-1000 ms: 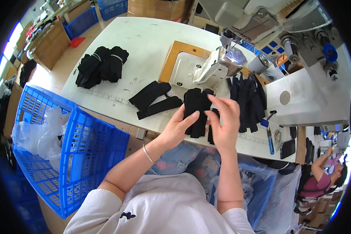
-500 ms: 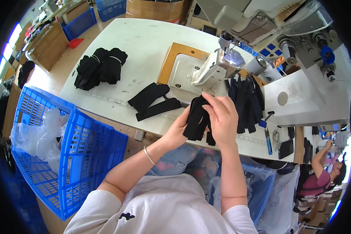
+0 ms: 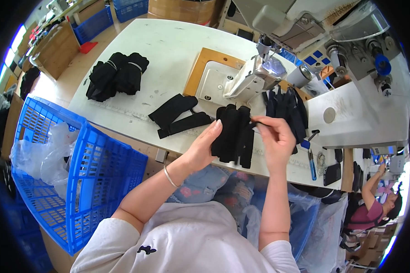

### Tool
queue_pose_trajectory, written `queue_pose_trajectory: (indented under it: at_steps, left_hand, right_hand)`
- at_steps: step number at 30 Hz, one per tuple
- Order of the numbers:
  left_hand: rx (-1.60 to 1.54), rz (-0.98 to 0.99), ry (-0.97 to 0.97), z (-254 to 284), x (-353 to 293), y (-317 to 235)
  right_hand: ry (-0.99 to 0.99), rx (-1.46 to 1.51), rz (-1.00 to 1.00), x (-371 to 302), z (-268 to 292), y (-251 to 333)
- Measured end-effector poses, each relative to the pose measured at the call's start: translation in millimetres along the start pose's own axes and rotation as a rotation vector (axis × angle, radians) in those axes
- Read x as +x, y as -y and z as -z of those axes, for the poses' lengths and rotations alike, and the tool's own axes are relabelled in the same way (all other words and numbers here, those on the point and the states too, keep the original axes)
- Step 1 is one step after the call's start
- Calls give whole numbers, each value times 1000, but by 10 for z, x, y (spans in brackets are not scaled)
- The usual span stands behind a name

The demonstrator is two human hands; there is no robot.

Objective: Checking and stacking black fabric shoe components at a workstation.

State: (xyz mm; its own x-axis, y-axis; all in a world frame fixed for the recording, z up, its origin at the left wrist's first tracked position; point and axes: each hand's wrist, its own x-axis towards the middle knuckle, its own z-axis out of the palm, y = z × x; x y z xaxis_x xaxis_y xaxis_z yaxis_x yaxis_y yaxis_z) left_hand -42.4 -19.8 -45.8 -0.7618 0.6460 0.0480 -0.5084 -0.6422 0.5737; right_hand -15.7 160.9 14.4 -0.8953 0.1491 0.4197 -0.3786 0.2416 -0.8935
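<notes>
Above the table's near edge, my left hand holds a bunch of black fabric pieces, thumb against their side and the other fingers hidden behind. My right hand pinches a thin black strip at the bunch's right edge. Just left of the bunch, folded black fabric strips lie on the white table. Farther left rest black fabric bundles tied with light bands. Beyond my hands stands the sewing machine; dark fabric strips hang or lie beside its bed.
A blue crate with clear plastic bags stands at my left. Blue-handled snips and a black phone-like object lie at the table's right. A person sits farther right. Plastic-lined containers are below the table.
The bunch has spread wider between my hands. My right hand has moved right and now pinches a strip at its edge; my left has shifted slightly left.
</notes>
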Motion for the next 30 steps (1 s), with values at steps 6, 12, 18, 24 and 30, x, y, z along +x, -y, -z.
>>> queue_pose_trajectory:
  at_steps: [6,12,18,24,30]
  left_hand:
    - [98,39,-96,-82,-29,-47]
    - [-58,29,-141,-60,-34,-92]
    - [-66,3,-247,-72,2,-82]
    - [-42,-76,-210,-80,-9,-28]
    - [147,-93,-181,-101,5,43]
  right_hand:
    - [2,-123,102,-29,-217,-122]
    - [198,-339,405,36,-150,-143]
    - [102,187,-16,-74,96,-166]
    - [80,-90,-336,-42,406,-287]
    - [-4,-863,185,-98,156,-209]
